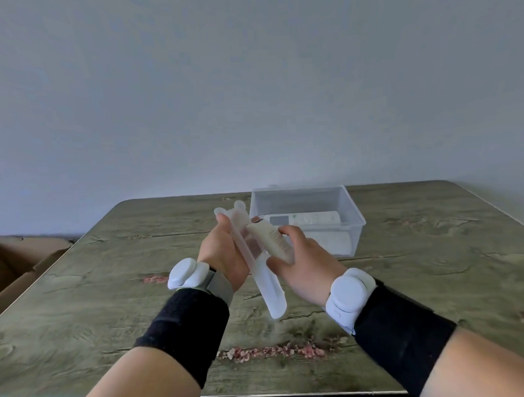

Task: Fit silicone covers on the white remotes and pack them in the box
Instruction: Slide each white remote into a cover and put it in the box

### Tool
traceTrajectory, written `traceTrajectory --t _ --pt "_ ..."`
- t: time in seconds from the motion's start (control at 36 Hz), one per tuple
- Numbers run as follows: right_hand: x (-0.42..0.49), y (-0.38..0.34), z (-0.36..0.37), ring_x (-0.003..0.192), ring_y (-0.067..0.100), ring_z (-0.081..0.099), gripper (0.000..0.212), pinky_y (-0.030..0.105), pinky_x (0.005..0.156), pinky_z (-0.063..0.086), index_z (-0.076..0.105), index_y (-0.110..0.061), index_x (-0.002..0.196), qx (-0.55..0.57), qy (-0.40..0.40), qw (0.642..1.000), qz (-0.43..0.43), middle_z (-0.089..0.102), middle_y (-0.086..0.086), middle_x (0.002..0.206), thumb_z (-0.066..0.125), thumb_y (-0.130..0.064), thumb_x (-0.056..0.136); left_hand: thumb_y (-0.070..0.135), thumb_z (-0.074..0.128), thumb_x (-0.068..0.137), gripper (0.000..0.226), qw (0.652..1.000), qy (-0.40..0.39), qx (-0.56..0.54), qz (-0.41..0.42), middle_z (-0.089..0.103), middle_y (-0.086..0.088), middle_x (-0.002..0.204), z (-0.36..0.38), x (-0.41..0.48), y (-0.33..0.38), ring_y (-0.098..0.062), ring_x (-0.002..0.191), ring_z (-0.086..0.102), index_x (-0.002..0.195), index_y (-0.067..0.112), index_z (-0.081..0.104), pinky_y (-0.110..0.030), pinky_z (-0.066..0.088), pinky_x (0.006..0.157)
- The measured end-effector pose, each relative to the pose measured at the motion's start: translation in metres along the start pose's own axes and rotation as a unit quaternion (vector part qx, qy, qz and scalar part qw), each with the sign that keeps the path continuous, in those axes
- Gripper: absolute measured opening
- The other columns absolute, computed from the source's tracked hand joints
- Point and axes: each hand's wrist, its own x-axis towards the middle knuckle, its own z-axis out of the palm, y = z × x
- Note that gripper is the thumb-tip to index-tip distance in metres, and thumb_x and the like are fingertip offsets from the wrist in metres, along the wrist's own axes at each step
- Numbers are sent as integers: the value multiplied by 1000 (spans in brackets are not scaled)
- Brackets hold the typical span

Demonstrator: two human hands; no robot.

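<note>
Head view, mid-frame: the left hand (224,253) is gripping the silicone cover (271,290), its long axis slanting from upper left to lower right. The right hand (304,268) is pinching the white remote (269,238) just right of it, nearly parallel. The box (356,221) is waiting behind them.

Lit softly and evenly, moderately bright, with a cool bluish-grey cast over the wall (250,80). Shadowed only faintly and diffusely on the table (110,307) beneath the silicone cover (271,290). Mildly glossy along the table's near edge and on the clear plastic box (356,223). Soft throughout, smeared by compression. Slightly blurred at the left hand (224,247) gripping the cover and at the right hand (304,265) holding the white remote (271,239), with unreadable print. Bowed by the wide lens, with splayed table edges and swollen forearms (136,378) at the lower corners.
</note>
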Motion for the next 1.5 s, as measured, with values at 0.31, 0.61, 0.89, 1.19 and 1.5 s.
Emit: traceTrajectory --t 0.31,0.61,0.89,1.19,1.5 --pt "-13 2 6 89 19 60 56 40 79 51 29 -39 144 -17 -36 997 -67 54 -3 118 49 -53 94 60 39 104 49 998 -17 -5 52 73 -4 126 5 -5 -11 -26 121 63 131 26 63 -49 52 94" --pt "-9 -4 13 97 23 56 55 40 87 47 29 -41 147 20 -42 998 -49 39 0 126 43 -55 96 61 27 106 54 994 -60 -18 84 72 -13 130 4 -7 -18 -26 126 63 137 33 62 -54 45 107" --pt "-6 -4 13 100 26 59 61 46 93 50 16 -45 153 13 -49 998 -33 27 -7 138 36 -51 96 59 26 107 61 995 -55 -33 71 75 -10 122 7 -11 -29 -27 128 61 106 31 80 -58 40 114" --pt "-3 -18 13 105 25 59 65 43 96 49 9 -45 155 47 -40 998 -19 21 -10 143 38 -49 97 66 39 101 71 999 -33 17 21 66 -19 135 -3 -13 -34 -38 129 60 137 9 62 -56 34 119" --pt "-17 -1 25 95 11 55 76 24 73 42 21 -35 143 70 -44 995 -61 41 -4 130 64 -59 85 61 38 104 61 989 23 61 136 78 -12 112 -12 -4 -10 -26 102 76 133 15 66 -46 55 99"
